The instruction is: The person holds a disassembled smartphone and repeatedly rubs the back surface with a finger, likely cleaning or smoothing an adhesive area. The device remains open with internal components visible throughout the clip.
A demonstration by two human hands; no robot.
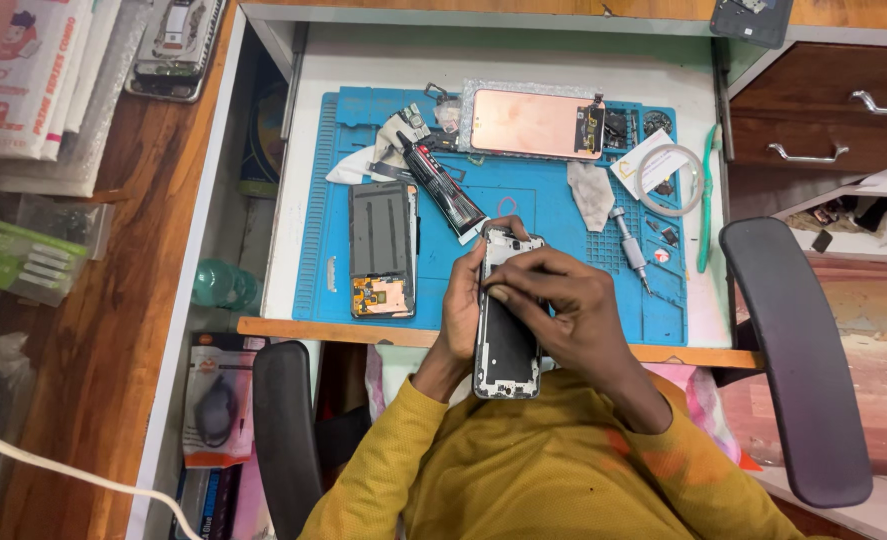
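Step in hand: the person seems to be working at the upper edge of an opened phone frame (508,330), held upright over the near edge of the blue work mat (523,205).
Left hand (461,305): wrapped round the frame's left side, fingers curled shut on it, steadying it.
Right hand (563,300): laid across the frame, fingertips pressed together near its top left as if pinching something small; what it pinches I cannot tell.
Next move calls for: a firm left grip and fine fingertip pressure, I judge.
Nearby on the mat: a black glue tube (441,183) just beyond the frame, a second opened phone (382,248) to the left, a screen panel (535,123) at the far side, a screwdriver (631,248) to the right.
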